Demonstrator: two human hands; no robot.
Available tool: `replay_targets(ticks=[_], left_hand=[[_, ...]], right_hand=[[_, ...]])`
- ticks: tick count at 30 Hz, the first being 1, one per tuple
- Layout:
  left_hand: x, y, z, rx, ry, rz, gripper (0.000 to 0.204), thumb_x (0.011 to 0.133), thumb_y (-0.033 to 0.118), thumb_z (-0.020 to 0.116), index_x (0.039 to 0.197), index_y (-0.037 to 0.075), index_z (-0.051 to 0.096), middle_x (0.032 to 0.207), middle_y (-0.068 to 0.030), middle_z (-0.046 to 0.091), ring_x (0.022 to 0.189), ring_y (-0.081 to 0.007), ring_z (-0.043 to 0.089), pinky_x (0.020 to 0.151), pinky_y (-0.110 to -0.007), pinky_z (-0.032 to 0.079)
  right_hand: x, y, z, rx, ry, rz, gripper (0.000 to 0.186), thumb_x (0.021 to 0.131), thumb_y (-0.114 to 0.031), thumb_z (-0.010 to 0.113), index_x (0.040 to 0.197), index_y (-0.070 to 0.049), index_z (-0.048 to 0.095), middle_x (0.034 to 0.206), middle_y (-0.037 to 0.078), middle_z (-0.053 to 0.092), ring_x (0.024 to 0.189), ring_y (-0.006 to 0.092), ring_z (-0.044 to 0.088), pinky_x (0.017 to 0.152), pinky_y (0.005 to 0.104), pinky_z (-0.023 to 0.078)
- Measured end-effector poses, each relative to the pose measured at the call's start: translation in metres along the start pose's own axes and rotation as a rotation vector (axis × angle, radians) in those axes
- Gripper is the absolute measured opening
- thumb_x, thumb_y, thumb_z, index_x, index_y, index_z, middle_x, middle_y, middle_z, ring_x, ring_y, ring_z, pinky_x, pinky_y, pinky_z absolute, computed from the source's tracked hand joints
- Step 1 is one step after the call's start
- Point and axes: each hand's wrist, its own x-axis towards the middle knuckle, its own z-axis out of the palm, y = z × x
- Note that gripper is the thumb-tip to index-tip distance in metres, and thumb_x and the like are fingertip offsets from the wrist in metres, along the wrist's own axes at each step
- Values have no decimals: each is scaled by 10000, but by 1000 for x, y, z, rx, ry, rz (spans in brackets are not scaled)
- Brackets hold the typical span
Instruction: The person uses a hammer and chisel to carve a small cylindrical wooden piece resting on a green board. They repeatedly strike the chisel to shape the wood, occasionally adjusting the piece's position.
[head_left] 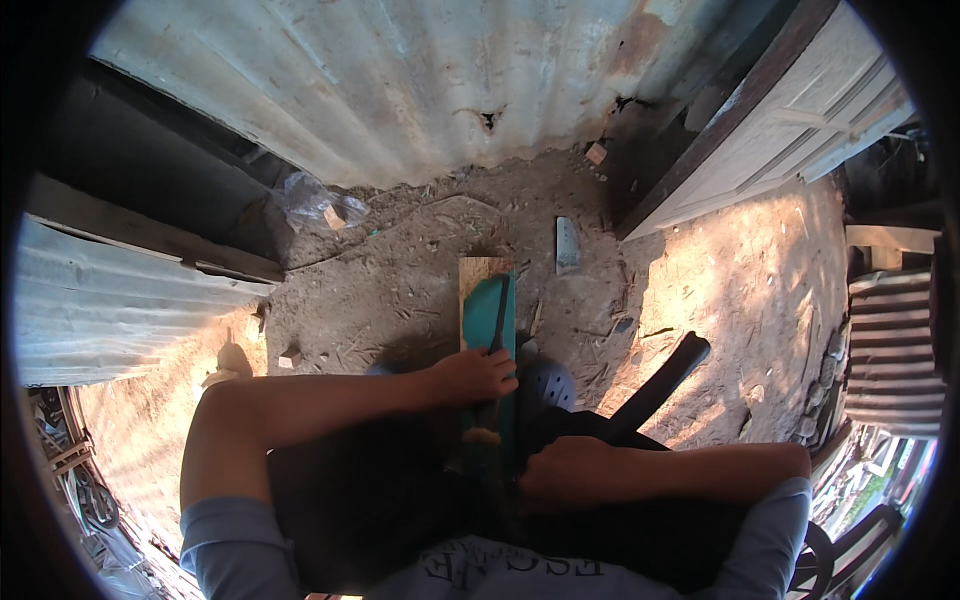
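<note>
A narrow wooden board (471,318) with teal paint on its face lies lengthwise before me, its near part running back between my legs. Along it rests a slim, dark, tapered strip (501,310), its kind unclear. My left hand (475,378) is closed over this strip, knuckles up. Just below that hand, a pale tan piece (481,436) shows in the shadow. My right hand (565,470) is closed beside the board's near part; what its fingers hold is hidden in shadow. A long dark bar-like thing (662,384) juts out beyond my right forearm, its lower end hidden.
A flat grey piece (567,245) lies on the dirt floor ahead, with small wood blocks (596,153) scattered around. Corrugated metal sheets (400,90) close off the far side. A panelled door (780,120) leans at the right. Clear plastic (305,200) lies at the left.
</note>
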Motion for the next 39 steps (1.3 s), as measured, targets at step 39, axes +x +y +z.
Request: replay_targets(ticks=[39], left_hand=[[14, 11, -9, 45, 26, -10, 132, 738, 142, 595, 836, 73, 539, 877, -61, 539, 925, -199, 548, 647, -336, 509]], right_hand=[[2, 7, 8, -41, 15, -85, 309, 869, -320, 527, 763, -54, 643, 696, 137, 651, 694, 318, 668, 603, 419, 539]])
